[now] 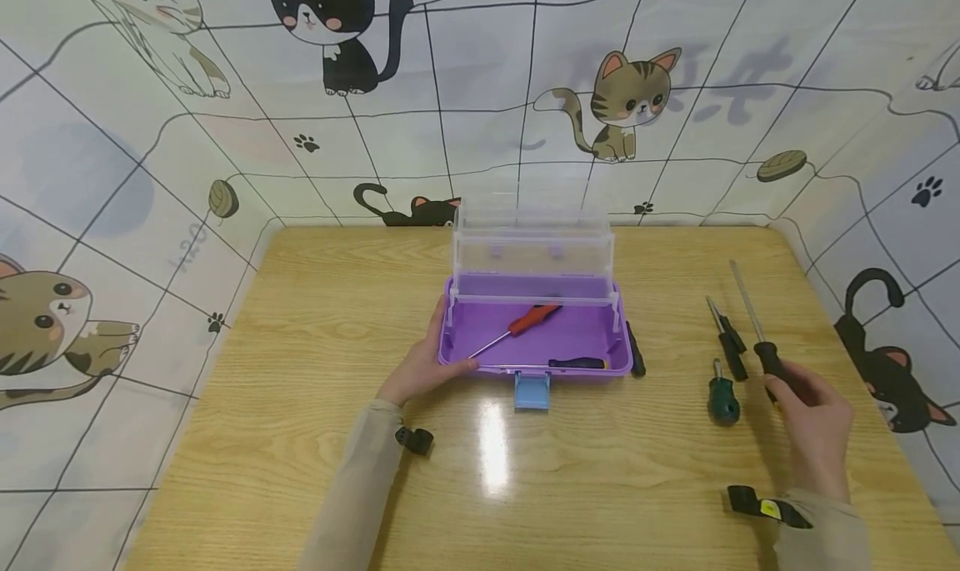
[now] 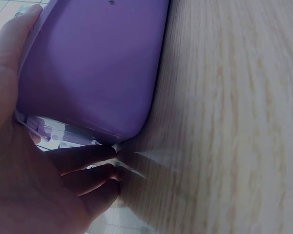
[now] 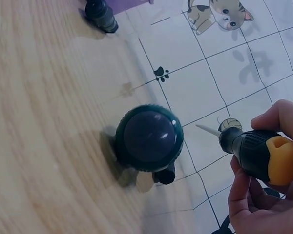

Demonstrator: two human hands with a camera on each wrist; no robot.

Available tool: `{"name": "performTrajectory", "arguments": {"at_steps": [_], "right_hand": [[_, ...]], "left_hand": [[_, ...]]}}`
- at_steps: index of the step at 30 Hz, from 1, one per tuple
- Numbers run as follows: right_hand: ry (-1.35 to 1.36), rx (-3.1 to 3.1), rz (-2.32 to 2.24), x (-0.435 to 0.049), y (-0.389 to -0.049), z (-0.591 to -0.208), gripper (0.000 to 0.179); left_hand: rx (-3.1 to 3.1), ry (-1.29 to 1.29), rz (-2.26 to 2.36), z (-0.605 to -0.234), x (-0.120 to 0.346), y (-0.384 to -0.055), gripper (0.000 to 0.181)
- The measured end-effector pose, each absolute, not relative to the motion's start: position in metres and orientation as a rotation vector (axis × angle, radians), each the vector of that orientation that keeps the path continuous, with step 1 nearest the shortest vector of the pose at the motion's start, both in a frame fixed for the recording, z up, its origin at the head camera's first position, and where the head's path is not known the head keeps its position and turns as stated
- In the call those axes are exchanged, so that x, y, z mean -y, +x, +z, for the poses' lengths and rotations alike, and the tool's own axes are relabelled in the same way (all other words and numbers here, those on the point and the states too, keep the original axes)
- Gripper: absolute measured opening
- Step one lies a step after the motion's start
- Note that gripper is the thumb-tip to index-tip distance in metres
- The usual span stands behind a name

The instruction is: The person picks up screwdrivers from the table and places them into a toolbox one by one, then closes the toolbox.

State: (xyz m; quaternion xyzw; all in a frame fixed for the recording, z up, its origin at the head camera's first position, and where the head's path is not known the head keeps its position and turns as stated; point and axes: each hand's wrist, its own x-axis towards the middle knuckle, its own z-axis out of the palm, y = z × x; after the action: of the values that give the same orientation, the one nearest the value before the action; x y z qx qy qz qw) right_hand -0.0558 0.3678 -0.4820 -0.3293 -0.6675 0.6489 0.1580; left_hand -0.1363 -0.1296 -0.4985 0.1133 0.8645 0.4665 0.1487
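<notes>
An open purple toolbox (image 1: 480,325) stands at mid-table, its clear lid raised. My left hand (image 1: 420,369) holds its left front corner, thumb along the front rim and fingers against the side; the left wrist view shows the purple wall (image 2: 93,68) close up. Inside lie a red-handled screwdriver (image 1: 534,318) and a dark-handled screwdriver (image 1: 577,363) with a yellow end. At the right, my right hand (image 1: 817,408) grips a long screwdriver (image 1: 767,356) by its black and yellow handle (image 3: 263,158), shaft pointing away. Left of that hand lies a green stubby screwdriver (image 1: 723,400).
Small black-handled screwdrivers (image 1: 729,346) lie beyond the stubby one. Another dark handle (image 1: 637,350) lies against the toolbox's right side. A blue latch (image 1: 532,392) hangs at the front. Cat-printed walls (image 1: 480,96) border the wooden table (image 1: 315,321) at the back and sides.
</notes>
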Motion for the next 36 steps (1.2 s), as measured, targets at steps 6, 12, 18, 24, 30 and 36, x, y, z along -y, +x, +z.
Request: {"name": "performTrajectory", "arguments": {"at_steps": [6, 12, 18, 24, 30, 36], "right_hand": [[-0.904, 1.935, 1.855, -0.363, -0.057, -0.474, 0.031], [-0.867, 1.934, 1.855, -0.359, -0.059, -0.466, 0.031], [-0.808, 1.961, 1.847, -0.355, -0.058, -0.457, 0.031], [-0.743, 1.959, 1.840, -0.348, -0.057, -0.449, 0.029], [-0.620, 1.990, 1.859, -0.343, -0.053, -0.442, 0.030], [-0.544, 2.030, 1.851, -0.341, -0.051, -0.437, 0.032]], "left_hand": [[-2.488, 0.315, 1.341, -0.498, 0.130, -0.136, 0.121], [-2.485, 0.309, 1.353, -0.499, 0.129, -0.136, 0.120], [-2.484, 0.315, 1.365, -0.500, 0.130, -0.136, 0.120], [-2.485, 0.321, 1.364, -0.499, 0.129, -0.136, 0.120], [-2.478, 0.310, 1.366, -0.499, 0.129, -0.136, 0.119], [-2.474, 0.304, 1.367, -0.499, 0.129, -0.136, 0.119]]}}
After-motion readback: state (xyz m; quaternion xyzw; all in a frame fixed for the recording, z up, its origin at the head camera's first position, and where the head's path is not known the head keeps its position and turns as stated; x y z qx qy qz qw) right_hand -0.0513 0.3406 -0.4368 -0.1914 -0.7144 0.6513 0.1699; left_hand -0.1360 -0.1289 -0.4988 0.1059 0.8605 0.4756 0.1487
